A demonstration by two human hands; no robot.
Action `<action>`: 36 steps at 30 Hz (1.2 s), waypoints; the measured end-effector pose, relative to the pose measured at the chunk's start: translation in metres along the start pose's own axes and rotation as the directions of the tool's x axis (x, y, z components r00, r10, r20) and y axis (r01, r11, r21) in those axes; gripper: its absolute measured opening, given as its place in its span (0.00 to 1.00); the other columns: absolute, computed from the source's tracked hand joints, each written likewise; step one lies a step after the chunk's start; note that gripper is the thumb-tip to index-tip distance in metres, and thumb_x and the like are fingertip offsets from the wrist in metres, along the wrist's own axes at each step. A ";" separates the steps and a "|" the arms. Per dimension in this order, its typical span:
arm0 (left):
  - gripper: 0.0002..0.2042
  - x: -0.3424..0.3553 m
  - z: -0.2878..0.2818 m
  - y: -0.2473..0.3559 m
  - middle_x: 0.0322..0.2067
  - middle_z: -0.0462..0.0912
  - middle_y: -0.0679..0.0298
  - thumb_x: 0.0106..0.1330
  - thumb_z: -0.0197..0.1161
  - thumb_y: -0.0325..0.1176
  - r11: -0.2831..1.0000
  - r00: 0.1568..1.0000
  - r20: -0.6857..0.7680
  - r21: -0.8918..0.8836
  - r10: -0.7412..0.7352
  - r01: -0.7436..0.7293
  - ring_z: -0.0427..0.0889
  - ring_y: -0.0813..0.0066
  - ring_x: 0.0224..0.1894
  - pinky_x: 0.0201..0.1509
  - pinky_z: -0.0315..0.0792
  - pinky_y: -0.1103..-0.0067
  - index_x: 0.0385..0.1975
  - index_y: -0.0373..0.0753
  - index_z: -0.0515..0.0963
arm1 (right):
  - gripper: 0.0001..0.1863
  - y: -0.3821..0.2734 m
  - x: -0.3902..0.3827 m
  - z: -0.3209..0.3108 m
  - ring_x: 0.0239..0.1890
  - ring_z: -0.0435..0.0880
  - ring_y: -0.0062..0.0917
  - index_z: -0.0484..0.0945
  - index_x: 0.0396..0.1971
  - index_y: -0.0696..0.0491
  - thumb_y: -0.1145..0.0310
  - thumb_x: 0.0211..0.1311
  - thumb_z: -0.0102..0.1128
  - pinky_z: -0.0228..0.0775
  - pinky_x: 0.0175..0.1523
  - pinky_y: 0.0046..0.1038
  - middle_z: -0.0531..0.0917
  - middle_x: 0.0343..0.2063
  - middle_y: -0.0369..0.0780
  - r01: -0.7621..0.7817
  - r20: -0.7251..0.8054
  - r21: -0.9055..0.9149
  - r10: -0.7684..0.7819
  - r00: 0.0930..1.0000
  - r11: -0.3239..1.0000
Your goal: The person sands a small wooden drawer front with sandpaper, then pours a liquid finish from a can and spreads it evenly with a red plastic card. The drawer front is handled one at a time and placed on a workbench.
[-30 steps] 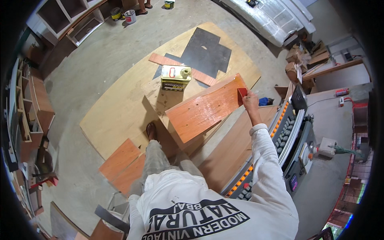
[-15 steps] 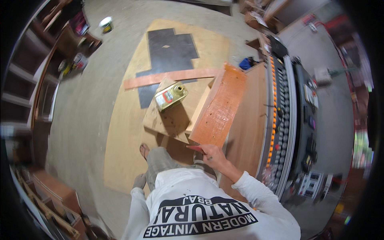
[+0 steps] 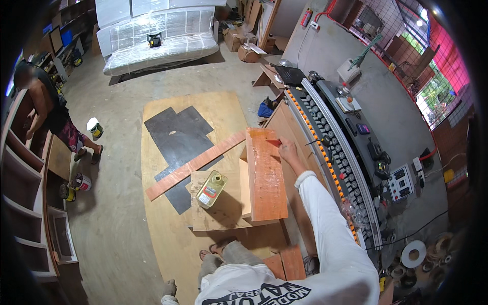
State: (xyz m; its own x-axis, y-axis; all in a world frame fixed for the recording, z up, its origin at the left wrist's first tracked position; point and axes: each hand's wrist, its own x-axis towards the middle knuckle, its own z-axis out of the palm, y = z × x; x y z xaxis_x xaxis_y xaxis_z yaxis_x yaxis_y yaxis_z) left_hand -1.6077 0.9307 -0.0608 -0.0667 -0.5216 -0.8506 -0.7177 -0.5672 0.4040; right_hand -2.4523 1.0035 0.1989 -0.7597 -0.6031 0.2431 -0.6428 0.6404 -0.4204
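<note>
Indoors, plywood (image 3: 231, 114) on concrete floor (image 3: 112, 188) underlies a glossy board (image 3: 266, 184).

I wear a loose white long-sleeved shirt (image 3: 223, 284), its cloth creased into soft grey folds. Across it runs a large print (image 3: 284, 292) of bold block letters in black and white, upside down in this view and cut off by the lower edge. The right sleeve (image 3: 330, 218) is plain white and roomy, ending at the wrist in a bunched cuff (image 3: 306, 178); my right hand (image 3: 287, 151) is bare. My left hand (image 3: 169, 288) shows too small for detail. Below the shirt are baggy, wrinkled grey-khaki trousers (image 3: 234, 254), and one foot wears a dark-strapped sandal (image 3: 204, 254).
</note>
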 end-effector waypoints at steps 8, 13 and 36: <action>0.21 -0.011 0.022 -0.008 0.27 0.84 0.58 0.71 0.56 0.50 0.985 0.995 0.089 0.164 0.043 -0.058 0.79 0.66 0.27 0.32 0.73 0.65 0.32 0.37 0.83 | 0.17 0.003 0.062 0.034 0.48 0.87 0.51 0.84 0.49 0.53 0.68 0.62 0.56 0.80 0.54 0.49 0.86 0.46 0.55 -0.018 0.088 -0.067 0.024 0.996 0.998; 0.19 -0.004 0.032 0.030 0.25 0.82 0.60 0.71 0.55 0.47 0.982 0.993 0.087 0.165 0.076 -0.090 0.78 0.69 0.26 0.31 0.72 0.68 0.32 0.36 0.82 | 0.17 -0.035 0.053 0.068 0.46 0.87 0.55 0.85 0.50 0.52 0.64 0.62 0.63 0.80 0.54 0.50 0.86 0.42 0.58 -0.096 0.020 -0.113 0.099 0.995 0.989; 0.23 0.255 -0.127 0.305 0.35 0.87 0.56 0.75 0.58 0.52 0.916 0.957 0.171 0.290 0.234 -0.276 0.85 0.63 0.37 0.45 0.77 0.67 0.54 0.37 0.83 | 0.12 -0.116 0.079 0.136 0.40 0.88 0.53 0.87 0.42 0.58 0.73 0.61 0.60 0.81 0.48 0.48 0.87 0.34 0.58 -0.398 -0.088 -0.239 0.388 0.917 0.886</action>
State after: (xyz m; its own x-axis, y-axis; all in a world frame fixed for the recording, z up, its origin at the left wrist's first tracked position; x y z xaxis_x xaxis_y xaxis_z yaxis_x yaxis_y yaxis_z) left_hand -1.7555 0.5432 -0.1114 -0.3502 -0.5233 -0.7769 -0.8401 -0.1913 0.5076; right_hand -2.4244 0.8168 0.1485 -0.9551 -0.2627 0.1369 -0.2906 0.9207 -0.2605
